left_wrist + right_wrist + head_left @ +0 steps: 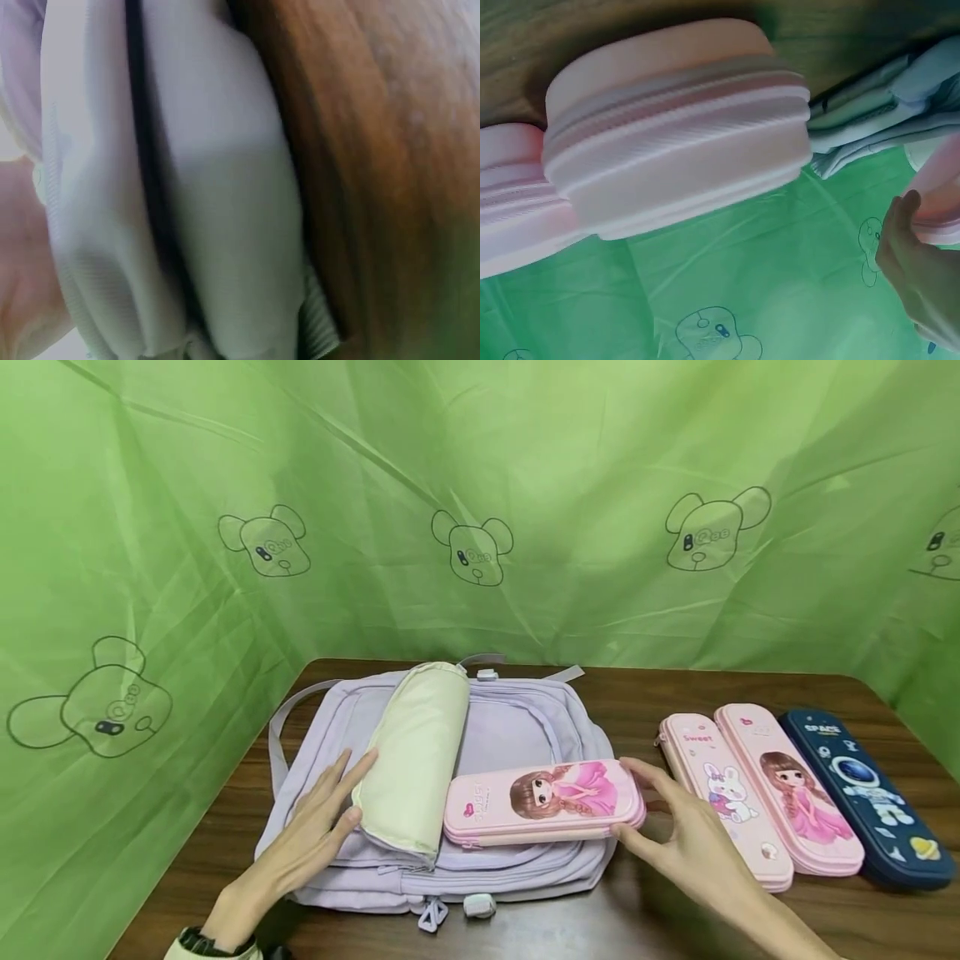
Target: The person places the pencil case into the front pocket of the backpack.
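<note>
Pink pencil case (pixel 543 802) atop lilac backpack (pixel 517 735), its right end touched by spread right hand (pixel 686 839); left hand (pixel 315 831) flat against cream pouch (pixel 416 760).

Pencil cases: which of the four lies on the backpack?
The pink girl-print case touched by the right hand; the other three lie on the table.
</note>
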The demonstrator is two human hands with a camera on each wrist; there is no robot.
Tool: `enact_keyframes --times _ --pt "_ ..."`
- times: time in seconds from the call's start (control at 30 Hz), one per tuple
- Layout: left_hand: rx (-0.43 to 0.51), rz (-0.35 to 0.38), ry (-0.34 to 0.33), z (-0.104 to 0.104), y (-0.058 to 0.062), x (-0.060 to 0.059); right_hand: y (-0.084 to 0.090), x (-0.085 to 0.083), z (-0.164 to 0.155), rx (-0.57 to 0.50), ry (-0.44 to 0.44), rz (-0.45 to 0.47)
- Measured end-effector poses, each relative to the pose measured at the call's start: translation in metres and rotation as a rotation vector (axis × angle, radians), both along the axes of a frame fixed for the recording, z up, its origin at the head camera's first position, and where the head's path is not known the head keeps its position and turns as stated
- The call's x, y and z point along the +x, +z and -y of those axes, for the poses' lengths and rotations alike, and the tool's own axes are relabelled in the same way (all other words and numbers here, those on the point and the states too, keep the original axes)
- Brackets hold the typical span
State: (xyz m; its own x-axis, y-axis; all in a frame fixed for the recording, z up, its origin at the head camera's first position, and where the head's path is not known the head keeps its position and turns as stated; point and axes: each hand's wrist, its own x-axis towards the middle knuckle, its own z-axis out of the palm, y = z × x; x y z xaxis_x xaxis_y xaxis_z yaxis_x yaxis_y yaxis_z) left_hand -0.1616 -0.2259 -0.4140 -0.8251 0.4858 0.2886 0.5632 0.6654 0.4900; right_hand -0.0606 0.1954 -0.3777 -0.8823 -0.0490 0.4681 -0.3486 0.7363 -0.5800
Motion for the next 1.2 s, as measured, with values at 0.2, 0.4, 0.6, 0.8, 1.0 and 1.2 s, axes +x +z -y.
enact_keyframes --times 0.2,0.4,0.6,0.8,1.0,1.2 --pt "0.091 -0.011 -0.037 -0.004 -0.003 0.001 0.001 0.0 0.004 0.06 0.003 -0.096" --pt "0.109 -0.042 -0.044 -0.001 -0.004 -0.001 -0.01 -0.006 0.021 0.112 0.022 -0.078" --pt "0.097 -0.026 -0.025 -0.003 -0.006 0.0 -0.026 -0.018 0.054 0.158 0.078 -0.032" --pt "0.08 -0.02 0.0 -0.008 -0.006 0.002 -0.034 -0.035 0.083 0.212 0.102 0.032" --pt "0.068 -0.041 0.025 -0.01 -0.005 0.003 -0.035 -0.04 0.098 0.172 0.115 0.031" --pt "0.046 -0.065 0.074 -0.018 -0.001 0.003 -0.036 -0.039 0.107 0.174 0.139 -0.037"
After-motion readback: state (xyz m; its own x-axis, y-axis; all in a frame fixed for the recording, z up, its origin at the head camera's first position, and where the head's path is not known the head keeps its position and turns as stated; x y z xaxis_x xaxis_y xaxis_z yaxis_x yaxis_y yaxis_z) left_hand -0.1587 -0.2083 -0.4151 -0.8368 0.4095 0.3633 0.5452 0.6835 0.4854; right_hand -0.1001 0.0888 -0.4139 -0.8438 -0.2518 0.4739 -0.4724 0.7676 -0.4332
